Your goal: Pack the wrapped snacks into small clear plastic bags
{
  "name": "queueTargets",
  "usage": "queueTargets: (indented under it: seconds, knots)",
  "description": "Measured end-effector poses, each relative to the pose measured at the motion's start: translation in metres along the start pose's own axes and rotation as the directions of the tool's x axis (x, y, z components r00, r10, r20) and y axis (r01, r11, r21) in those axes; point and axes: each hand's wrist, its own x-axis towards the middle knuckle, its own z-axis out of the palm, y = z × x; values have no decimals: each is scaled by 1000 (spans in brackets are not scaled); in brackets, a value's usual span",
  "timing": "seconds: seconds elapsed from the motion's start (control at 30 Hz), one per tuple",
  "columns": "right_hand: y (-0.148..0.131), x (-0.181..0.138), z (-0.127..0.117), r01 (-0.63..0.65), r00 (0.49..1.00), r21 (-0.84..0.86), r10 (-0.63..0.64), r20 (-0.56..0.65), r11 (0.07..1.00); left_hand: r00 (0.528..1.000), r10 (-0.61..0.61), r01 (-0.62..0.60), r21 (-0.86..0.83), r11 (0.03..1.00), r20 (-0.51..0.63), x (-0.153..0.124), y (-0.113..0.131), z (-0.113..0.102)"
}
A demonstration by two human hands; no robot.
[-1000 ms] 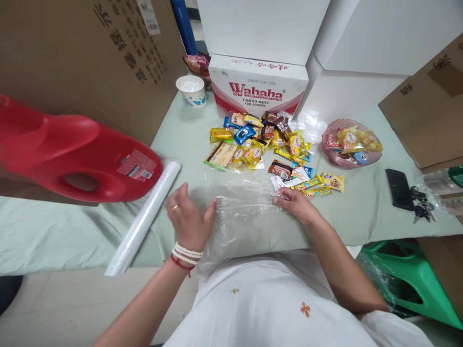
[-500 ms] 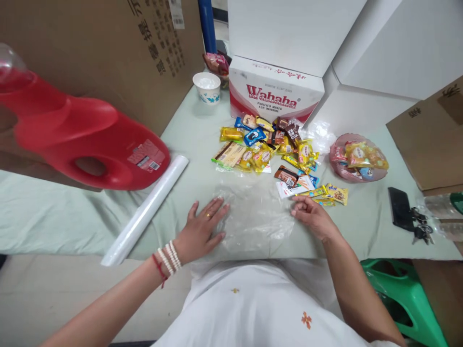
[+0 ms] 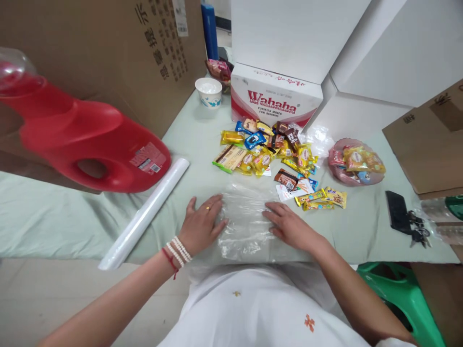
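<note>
Lying palm-down, the left hand (image 3: 202, 224) and right hand (image 3: 291, 226) touch either side of some crinkly clear plastic (image 3: 246, 221) just below mid-frame, grip pretty wide on both. Over at frame right, a see-through pinkish bowl (image 3: 342, 177) holds wrapped snacks (image 3: 361, 159); the paper cup (image 3: 213, 100) up top has something clear inside, can't tell what.

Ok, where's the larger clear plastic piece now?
In the head view, the larger plastic piece lies on the green cloth below centre, between the left hand and right hand, with the snacks beyond it.
</note>
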Motion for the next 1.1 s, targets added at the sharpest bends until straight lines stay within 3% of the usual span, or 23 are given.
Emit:
queueTargets:
  seconds: [0.13, 0.23, 0.3, 0.4, 0.47, 0.57, 0.67, 0.73, 0.8, 0.9, 1.0, 1.1]
  knots:
    - [25, 5, -40, -59, 995, 67, 64, -79, 996, 999, 31, -31, 22, 999, 17, -14, -9, 6]
    - [31, 48, -73, -99, 972, -143, 65, -227, 985, 999, 30, -31, 32, 999, 25, -17, -7, 7]
    - [35, 91, -85, -77, 956, -339, -28, -294, 938, 999, 23, -25, 41, 999, 25, -17, -4, 7]
    - [43, 149, -88, 35, 966, -530, -165, -200, 847, 999, 20, -22, 57, 998, 36, -15, -2, 6]
    - [49, 172, -89, 92, 980, -592, -177, -87, 801, 999, 19, -21, 62, 998, 40, -15, -2, 6]
    - [51, 171, -97, 108, 986, -632, -162, -28, 768, 999, 12, -14, 55, 998, 31, -16, -2, 7]
    - [42, 137, -113, 22, 966, -570, -164, -198, 821, 1000, -1, 0, 38, 999, 18, -20, 0, 8]
    - [30, 106, -116, -29, 932, -418, -127, -341, 908, 1000, -26, 26, 37, 999, 1, -25, 3, 10]
    - [14, 77, -105, 2, 920, -208, -83, -383, 978, 998, -60, 61, 55, 997, -23, -33, 7, 12]
    - [-10, 48, -57, 76, 937, -4, -73, -342, 997, 995, -87, 91, 100, 991, -48, -45, 11, 14]
    - [-25, 40, 2, 57, 958, -119, -88, -273, 991, 995, -84, 91, 139, 986, -56, -52, 13, 16]
    - [-28, 38, 37, 57, 986, -262, -96, -138, 963, 996, -76, 83, 164, 983, -51, -54, 12, 16]
